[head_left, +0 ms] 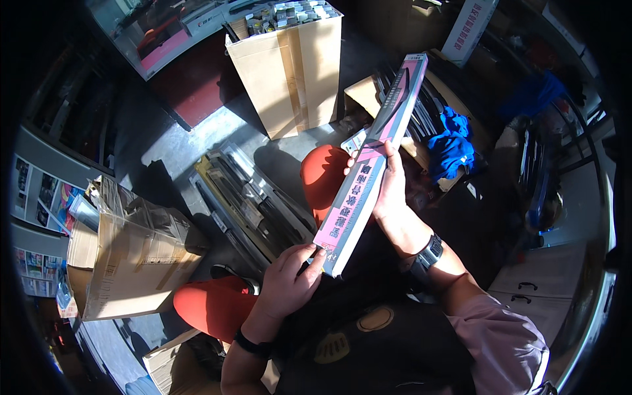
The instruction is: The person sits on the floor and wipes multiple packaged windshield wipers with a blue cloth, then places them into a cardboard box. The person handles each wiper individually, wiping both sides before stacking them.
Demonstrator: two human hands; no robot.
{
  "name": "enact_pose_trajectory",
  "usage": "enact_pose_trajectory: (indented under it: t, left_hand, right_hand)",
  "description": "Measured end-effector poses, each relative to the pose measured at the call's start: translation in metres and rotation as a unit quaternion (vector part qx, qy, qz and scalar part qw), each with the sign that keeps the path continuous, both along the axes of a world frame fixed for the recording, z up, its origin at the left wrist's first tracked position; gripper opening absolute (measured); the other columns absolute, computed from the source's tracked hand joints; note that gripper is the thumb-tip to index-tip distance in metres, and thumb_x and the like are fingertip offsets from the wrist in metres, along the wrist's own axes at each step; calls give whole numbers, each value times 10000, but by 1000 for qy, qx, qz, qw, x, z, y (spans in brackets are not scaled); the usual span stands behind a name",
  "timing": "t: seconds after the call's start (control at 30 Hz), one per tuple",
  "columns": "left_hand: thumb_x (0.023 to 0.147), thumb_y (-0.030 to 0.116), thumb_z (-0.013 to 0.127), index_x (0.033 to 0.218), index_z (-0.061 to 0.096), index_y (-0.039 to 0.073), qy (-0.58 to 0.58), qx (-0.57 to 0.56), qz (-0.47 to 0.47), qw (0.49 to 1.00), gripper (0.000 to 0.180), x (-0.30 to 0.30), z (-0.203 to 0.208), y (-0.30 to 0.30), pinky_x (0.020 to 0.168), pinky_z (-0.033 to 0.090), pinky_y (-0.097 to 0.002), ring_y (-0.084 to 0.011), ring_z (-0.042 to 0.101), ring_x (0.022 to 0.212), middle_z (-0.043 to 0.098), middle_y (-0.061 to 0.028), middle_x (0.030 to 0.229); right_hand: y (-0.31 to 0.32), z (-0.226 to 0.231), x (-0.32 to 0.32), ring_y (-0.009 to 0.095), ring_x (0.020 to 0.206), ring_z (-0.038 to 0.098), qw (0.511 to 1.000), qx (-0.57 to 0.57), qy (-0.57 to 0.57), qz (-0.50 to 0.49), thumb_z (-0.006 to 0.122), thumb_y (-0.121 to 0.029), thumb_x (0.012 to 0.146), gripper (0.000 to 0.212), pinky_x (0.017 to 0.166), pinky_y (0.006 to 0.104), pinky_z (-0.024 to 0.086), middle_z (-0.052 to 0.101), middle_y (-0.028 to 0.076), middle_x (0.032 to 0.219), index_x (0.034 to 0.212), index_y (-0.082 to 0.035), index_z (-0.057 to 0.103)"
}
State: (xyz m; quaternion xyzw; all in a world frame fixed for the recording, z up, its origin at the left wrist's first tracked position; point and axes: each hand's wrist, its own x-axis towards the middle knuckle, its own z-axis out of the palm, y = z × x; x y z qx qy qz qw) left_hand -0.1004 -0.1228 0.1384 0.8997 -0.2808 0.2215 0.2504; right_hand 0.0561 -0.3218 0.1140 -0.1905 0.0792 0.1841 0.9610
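Observation:
A long, narrow wiper blade box (355, 178), pink and pale grey with a dark blade pictured on it, slants across my lap. Its far end points up and to the right. My right hand (390, 187) is wrapped round its middle, with fingertips showing on the left side. At the near, lower end, my left hand (289, 280) pinches the corner between thumb and fingers. Whether that end flap is open or closed, I cannot tell. Beyond my knees, several long clear-wrapped packs with dark strips (247, 204) lie on the floor.
A tall carton (289, 72) full of small boxes stands ahead. An opened carton (141, 263) with plastic wrap sits at left. Blue cloth (453, 145) lies on a carton with dark strips at right. White cabinet doors (540, 283) are at lower right.

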Motion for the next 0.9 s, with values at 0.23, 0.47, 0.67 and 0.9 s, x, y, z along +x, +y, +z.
enact_pose_trajectory:
  t: [0.23,0.47,0.67,0.9]
  left_hand:
    - [831,141,678,962,607,15,222,-94,18,970,195,-6,19,-16,588,526,-352,-290,641,683,630,-129,788]
    - [712,56,682,897,629,106,90,81,-96,988,199,-3,-2,-15,612,543,-312,-223,627,782,588,-54,875]
    - [713,87,615,928,604,86,91,112,-125,982,215,-2,-2,-17,590,518,-300,-187,591,742,561,-34,829]
    - [685,150,741,930,598,55,138,55,-116,982,299,1,-11,-20,665,520,-370,-279,601,778,583,-90,883]
  right_hand:
    - [4,1,-11,252,786,630,998,56,-25,33,577,-450,889,463,742,378,545,630,136,880,1002,-1,565]
    - [4,-6,-16,266,850,619,994,62,-75,42,592,-436,880,543,771,383,529,625,156,980,1168,19,518]
    - [5,-6,-22,260,906,598,989,95,-87,77,570,-420,884,523,825,389,505,604,141,1048,1164,19,519]
    - [-4,-9,-21,264,911,616,986,99,-108,73,545,-428,900,546,835,392,510,619,146,1048,1221,13,507]
